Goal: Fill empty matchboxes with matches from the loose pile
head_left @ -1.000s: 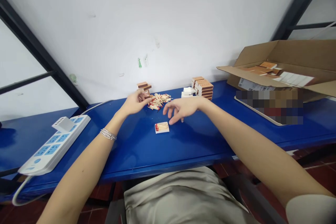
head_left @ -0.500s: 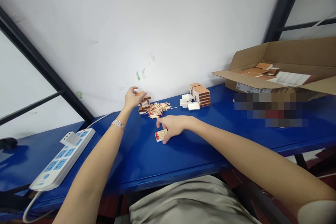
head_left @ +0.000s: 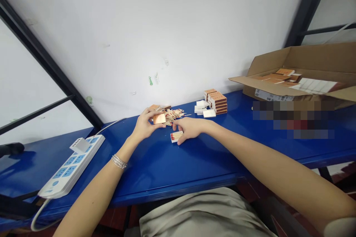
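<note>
While the left hand [head_left: 144, 126] pinches a copper-brown matchbox sleeve [head_left: 159, 119], the right hand [head_left: 189, 127] grips a match-filled white tray [head_left: 177, 136], with loose matches [head_left: 175, 114] left beyond it and stacked matchboxes [head_left: 216, 103] done farther right.

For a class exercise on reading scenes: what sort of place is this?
Probably a small packing workroom: loose matches, stacked matchboxes and a cardboard carton on a blue bench.

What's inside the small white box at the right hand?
Red-tipped matches lie in the white matchbox tray. The right hand covers part of it, so anything beneath can't be seen.
</note>
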A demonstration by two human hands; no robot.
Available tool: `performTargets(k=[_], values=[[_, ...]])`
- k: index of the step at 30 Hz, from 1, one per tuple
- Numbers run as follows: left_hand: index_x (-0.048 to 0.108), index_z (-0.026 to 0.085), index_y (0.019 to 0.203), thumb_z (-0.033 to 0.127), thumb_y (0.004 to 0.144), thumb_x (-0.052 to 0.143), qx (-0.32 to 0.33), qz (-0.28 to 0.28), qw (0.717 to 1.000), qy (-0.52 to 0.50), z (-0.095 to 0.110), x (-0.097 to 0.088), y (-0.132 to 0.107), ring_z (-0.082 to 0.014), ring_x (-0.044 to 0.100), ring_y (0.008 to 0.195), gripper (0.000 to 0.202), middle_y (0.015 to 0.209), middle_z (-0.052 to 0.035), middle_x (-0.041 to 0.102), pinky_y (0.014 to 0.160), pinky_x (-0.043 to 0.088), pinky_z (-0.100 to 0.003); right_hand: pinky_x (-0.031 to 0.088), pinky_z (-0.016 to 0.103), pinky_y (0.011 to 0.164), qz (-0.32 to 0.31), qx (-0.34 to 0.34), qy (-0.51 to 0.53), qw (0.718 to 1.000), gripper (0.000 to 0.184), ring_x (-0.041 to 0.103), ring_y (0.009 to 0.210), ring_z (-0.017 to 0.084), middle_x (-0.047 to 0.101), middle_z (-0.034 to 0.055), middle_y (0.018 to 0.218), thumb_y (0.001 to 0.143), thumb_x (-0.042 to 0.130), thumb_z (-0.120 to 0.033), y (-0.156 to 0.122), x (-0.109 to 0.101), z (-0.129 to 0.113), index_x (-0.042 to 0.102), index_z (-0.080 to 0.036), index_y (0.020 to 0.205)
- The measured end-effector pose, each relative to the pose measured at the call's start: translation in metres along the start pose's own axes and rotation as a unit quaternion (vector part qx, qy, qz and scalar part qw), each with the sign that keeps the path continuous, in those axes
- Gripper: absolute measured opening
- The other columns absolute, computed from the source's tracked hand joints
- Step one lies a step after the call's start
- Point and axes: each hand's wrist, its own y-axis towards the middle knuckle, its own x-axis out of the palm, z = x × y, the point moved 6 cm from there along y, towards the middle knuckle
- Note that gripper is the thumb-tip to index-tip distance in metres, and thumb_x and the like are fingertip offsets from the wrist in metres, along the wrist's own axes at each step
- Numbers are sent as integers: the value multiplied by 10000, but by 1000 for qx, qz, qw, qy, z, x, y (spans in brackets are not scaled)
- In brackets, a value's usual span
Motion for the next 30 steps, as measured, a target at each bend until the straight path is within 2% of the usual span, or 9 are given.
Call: performTargets(k=[3,6,10,13,18,22,26,28,30], values=[[643,220,1034,454,597,818,-14,-13,999,-28,-5,6,-4,-191,575,903,526,1027,-62,571,809,500,-352,404,261,647,47,7,-4,999,647,596,824,205,639,68,987,605,755,-530,0,-10,8,557,-188,1118],[582,191,999,428,558,841,-52,-6,991,-123,-14,9,-5,-181,604,880,564,1041,-67,581,852,509,-378,392,259,637,83,8,-10,996,590,595,808,202,642,71,974,621,755,-500,0,-18,12,563,-182,1079],[475,188,987,317,599,829,-95,-44,944,-314,-17,18,-7,-191,645,934,541,1008,-60,647,908,502,-398,377,256,615,117,18,-6,993,575,585,773,195,637,64,949,626,757,-480,-2,-23,15,552,-180,1072],[470,185,999,234,586,837,-116,-42,911,-394,-19,22,-7,-199,652,966,554,1014,-71,679,881,519,-374,379,250,615,152,31,21,988,554,580,756,182,632,51,934,635,762,-454,-3,-27,16,555,-182,1071],[511,169,997,152,546,854,-151,-29,882,-445,-26,27,-8,-192,665,942,567,996,-69,707,854,528,-342,391,250,645,222,14,58,973,567,582,758,168,635,50,937,636,778,-421,-5,-36,14,557,-175,1096],[539,153,940,125,537,854,-165,-22,872,-461,-27,29,-9,-194,669,943,512,992,-71,719,886,515,-355,398,252,654,239,-6,72,968,572,580,748,161,637,41,901,638,782,-404,-7,-40,11,559,-169,1110],[551,138,922,130,572,842,-191,-14,845,-499,-26,29,-11,-188,681,923,455,961,-70,729,916,504,-369,390,249,636,250,-4,58,967,557,571,724,155,634,40,879,633,786,-395,-9,-43,13,569,-163,1091],[555,128,934,137,588,837,-205,-27,832,-515,-25,30,-13,-197,690,895,446,942,-78,732,903,513,-387,386,247,625,258,6,55,965,547,568,719,153,632,43,882,635,782,-407,-9,-45,18,575,-163,1078],[567,116,961,158,614,829,-211,-66,825,-520,-22,32,-15,-215,697,872,437,935,-98,731,871,529,-399,385,247,620,265,9,61,962,534,568,716,151,632,42,886,639,776,-420,-9,-46,23,578,-167,1065]])
